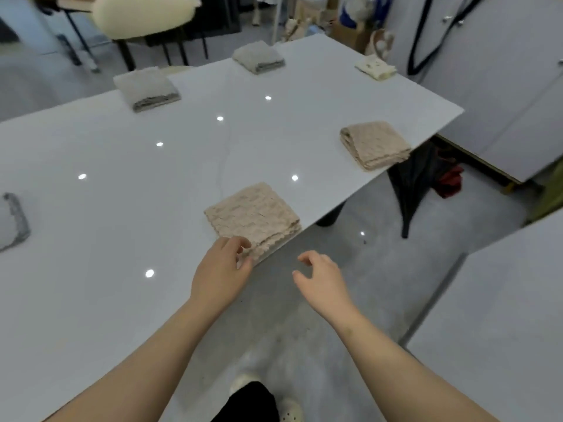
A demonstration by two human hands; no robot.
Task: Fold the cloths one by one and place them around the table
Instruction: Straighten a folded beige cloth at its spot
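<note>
A folded beige cloth [253,216] lies at the near edge of the white table [122,208]. My left hand [221,272] touches its near corner with thumb and fingertips. My right hand [323,278] hovers beyond the table edge, over the floor, fingers loosely curled and holding nothing. Further along the same edge lies a second folded beige cloth [374,144]. Two folded grey cloths [146,88] [259,57] sit along the far edge, and a small cream cloth [376,67] lies at the far right corner. Another grey cloth [12,220] shows at the left border.
Chairs with a cream cushion [140,15] stand behind the table. White cabinets [502,86] fill the right side, and another white surface [502,315] sits at the near right. A dark folded umbrella [411,184] and something red lie under the table edge.
</note>
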